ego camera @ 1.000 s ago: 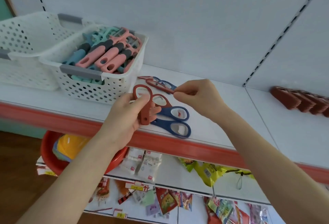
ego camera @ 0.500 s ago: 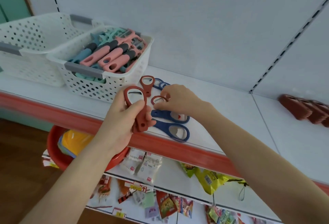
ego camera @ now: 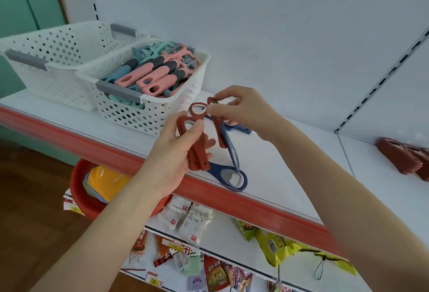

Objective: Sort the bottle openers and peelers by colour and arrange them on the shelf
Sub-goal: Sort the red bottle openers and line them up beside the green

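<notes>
The left hand [ego camera: 170, 155] curls round 2 red bottle openers [ego camera: 197, 155] above the shelf [ego camera: 267, 171] edge, and at its 1 o'clock the right hand [ego camera: 248, 113] pinches a 3rd red opener [ego camera: 219, 131] by the head. Blue openers [ego camera: 217, 170] lie on the shelf beneath both hands. A white basket [ego camera: 148, 115] of pink and teal peelers [ego camera: 153, 78] crowds in at 10 o'clock, a 2nd basket [ego camera: 53, 78] sits beyond it, and a brown-red stack [ego camera: 404, 157] is at 3 o'clock.

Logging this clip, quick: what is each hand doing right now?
Left hand: grips two red bottle openers.
Right hand: pinches a third red opener.
</notes>
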Motion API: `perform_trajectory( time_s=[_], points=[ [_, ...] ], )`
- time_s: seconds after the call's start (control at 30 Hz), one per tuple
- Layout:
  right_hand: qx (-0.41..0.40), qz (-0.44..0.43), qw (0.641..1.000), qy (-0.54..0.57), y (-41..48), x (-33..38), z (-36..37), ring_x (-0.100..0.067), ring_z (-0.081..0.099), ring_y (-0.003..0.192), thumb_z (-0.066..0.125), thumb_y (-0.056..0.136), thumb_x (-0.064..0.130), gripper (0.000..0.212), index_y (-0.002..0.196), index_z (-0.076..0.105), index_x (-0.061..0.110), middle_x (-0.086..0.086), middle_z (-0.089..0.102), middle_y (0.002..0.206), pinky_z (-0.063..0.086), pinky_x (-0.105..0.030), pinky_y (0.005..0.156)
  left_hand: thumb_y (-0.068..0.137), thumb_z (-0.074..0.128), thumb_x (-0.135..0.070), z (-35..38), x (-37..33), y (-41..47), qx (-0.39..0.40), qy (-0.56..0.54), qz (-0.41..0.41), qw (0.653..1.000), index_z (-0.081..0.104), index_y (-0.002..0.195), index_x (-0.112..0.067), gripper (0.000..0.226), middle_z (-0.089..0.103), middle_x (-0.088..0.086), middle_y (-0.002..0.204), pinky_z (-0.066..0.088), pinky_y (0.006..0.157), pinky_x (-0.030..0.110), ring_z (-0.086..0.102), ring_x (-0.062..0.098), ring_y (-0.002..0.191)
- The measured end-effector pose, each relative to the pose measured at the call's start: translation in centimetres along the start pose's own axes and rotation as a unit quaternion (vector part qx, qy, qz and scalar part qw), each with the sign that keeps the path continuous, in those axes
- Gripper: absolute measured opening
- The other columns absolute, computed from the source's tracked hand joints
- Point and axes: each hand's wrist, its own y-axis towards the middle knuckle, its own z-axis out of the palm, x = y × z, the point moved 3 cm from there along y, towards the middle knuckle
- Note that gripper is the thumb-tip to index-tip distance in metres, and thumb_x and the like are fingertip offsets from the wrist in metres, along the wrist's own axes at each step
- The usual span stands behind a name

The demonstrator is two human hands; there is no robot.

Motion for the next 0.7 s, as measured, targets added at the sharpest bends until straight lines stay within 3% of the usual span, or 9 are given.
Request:
perform_trajectory(
  time_s=[0.1, 0.2, 0.27, 0.37, 0.5, 0.7],
  points=[
    [0.036, -0.014, 0.999, 0.002, -0.4, 0.7, 1.4, -0.006, 0.056, 0.062, 0.071, 0.079, 0.030, 0.026, 0.101, 0.062, 0.018, 0.006, 0.059, 0.078, 0.050, -0.016, 0.055, 0.087, 0.056, -0.014, 0.7, 0.1, 0.5, 0.011, 0.001, 0.010, 1.000, 0.053, 0.109, -0.023, 0.024, 0.063, 0.016, 0.105, 0.055, 0.065, 0.034, 0.067, 0.025, 0.083],
    [0.049, -0.005, 0.999, 0.011, 0.0, 0.2, 2.3, -0.012, 0.061, 0.065, 0.069, 0.081, 0.030, 0.021, 0.096, 0.064, 0.017, 0.000, 0.064, 0.083, 0.054, -0.025, 0.066, 0.090, 0.052, -0.001, 0.6, 0.1, 1.0, -0.007, 0.004, 0.014, 1.000, 0.051, 0.117, -0.019, 0.033, 0.066, 0.010, 0.104, 0.056, 0.067, 0.031, 0.069, 0.021, 0.087],
    [0.045, 0.002, 0.998, 0.033, 0.7, -0.5, 2.3, -0.013, 0.062, 0.065, 0.065, 0.085, 0.029, 0.018, 0.095, 0.066, 0.013, -0.002, 0.065, 0.079, 0.055, -0.024, 0.064, 0.090, 0.049, 0.005, 0.1, 0.1, 1.0, -0.028, 0.013, 0.011, 0.999, 0.049, 0.122, -0.019, 0.040, 0.067, 0.008, 0.103, 0.055, 0.071, 0.035, 0.071, 0.021, 0.085],
    [0.003, -0.008, 0.998, -0.065, 2.3, -1.5, 2.5, -0.008, 0.058, 0.062, 0.058, 0.090, 0.027, 0.022, 0.100, 0.064, 0.009, 0.000, 0.064, 0.080, 0.047, -0.014, 0.052, 0.089, 0.048, 0.008, -0.6, 0.1, 0.6, -0.047, 0.024, 0.005, 0.999, 0.049, 0.123, -0.021, 0.045, 0.066, 0.009, 0.109, 0.054, 0.079, 0.039, 0.071, 0.020, 0.084],
    [0.019, -0.010, 0.976, -0.215, 3.9, -2.0, 4.5, -0.015, 0.052, 0.082, 0.059, 0.089, 0.032, 0.032, 0.109, 0.059, 0.007, -0.002, 0.054, 0.095, 0.042, -0.022, 0.067, 0.088, 0.048, 0.009, -0.9, -0.1, 0.1, -0.039, 0.037, 0.014, 0.998, 0.050, 0.123, -0.021, 0.046, 0.064, 0.008, 0.112, 0.055, 0.076, 0.035, 0.070, 0.020, 0.086],
    [-0.011, 0.004, 0.946, -0.325, 5.1, -2.2, 5.0, -0.018, 0.052, 0.080, 0.058, 0.086, 0.017, 0.026, 0.108, 0.058, 0.005, -0.009, 0.062, 0.106, 0.045, -0.028, 0.068, 0.089, 0.048, 0.009, -1.4, -0.3, -0.5, -0.036, 0.041, 0.024, 0.998, 0.052, 0.119, -0.021, 0.043, 0.063, 0.009, 0.110, 0.055, 0.083, 0.043, 0.070, 0.022, 0.088]
  ],
)
